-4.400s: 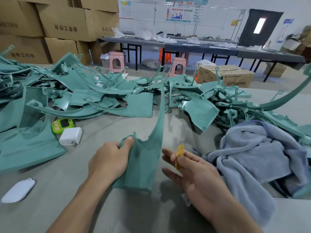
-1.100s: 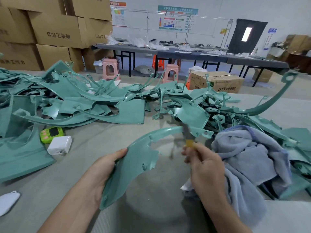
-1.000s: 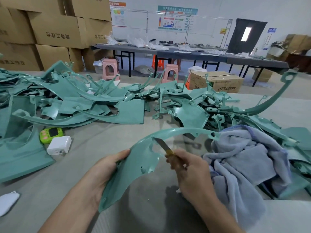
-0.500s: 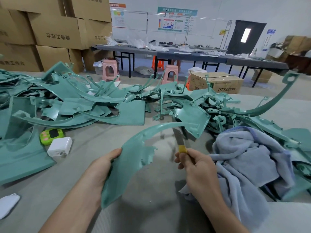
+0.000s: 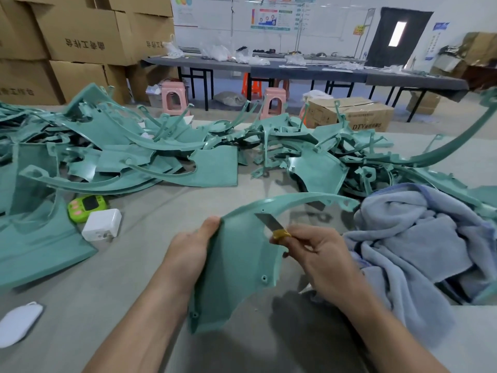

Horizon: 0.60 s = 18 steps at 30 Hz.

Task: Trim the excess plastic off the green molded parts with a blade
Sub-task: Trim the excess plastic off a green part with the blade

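We see the green molded part [image 5: 236, 265] held above the near centre of the counter [image 5: 80, 305]. It is a flat, matte teal panel with small screw holes near its lower edges and a notched right edge. A slim curved arm arches from its top toward the right and ends in a looped tab. Our left hand [image 5: 188, 251] grips the panel's left edge, thumb at the upper corner. Our right hand [image 5: 320, 254] pinches the yellow-wrapped handle of the blade [image 5: 266, 220], whose bare tip lies against the panel just under the arm's root. A heap of like-coloured parts [image 5: 161, 157] covers the far counter, and a blue-grey towel [image 5: 416, 238] lies at right.
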Tool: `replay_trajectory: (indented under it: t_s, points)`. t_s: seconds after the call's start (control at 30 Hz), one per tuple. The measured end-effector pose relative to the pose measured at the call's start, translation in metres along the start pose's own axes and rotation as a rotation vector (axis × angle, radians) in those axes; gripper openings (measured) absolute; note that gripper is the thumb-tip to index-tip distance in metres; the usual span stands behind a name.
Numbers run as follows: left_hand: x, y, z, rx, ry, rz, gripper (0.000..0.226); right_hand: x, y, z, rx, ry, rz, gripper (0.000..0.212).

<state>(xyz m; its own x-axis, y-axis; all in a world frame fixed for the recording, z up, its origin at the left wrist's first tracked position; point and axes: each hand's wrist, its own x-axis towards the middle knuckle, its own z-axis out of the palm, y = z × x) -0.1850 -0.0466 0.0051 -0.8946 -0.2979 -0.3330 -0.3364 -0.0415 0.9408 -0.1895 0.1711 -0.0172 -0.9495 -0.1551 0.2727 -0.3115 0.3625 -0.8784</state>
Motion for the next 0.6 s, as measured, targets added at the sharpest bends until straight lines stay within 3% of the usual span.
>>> replay_trajectory:
  t_s: [0.2, 0.33, 0.6]
  points:
    - [-0.005, -0.001, 0.000, -0.019, -0.148, -0.062, 0.053, -0.011, -0.001, -0.009, 0.039, -0.218, 0.053, 0.018]
    - [-0.007, -0.003, 0.001, -0.036, -0.213, -0.062, 0.047, -0.012, -0.004, -0.017, 0.009, -0.248, 0.085, 0.015]
    - [-0.005, -0.005, 0.014, -0.042, -0.221, -0.068, 0.038, -0.014, -0.010, -0.021, 0.194, -0.296, 0.158, 0.016]
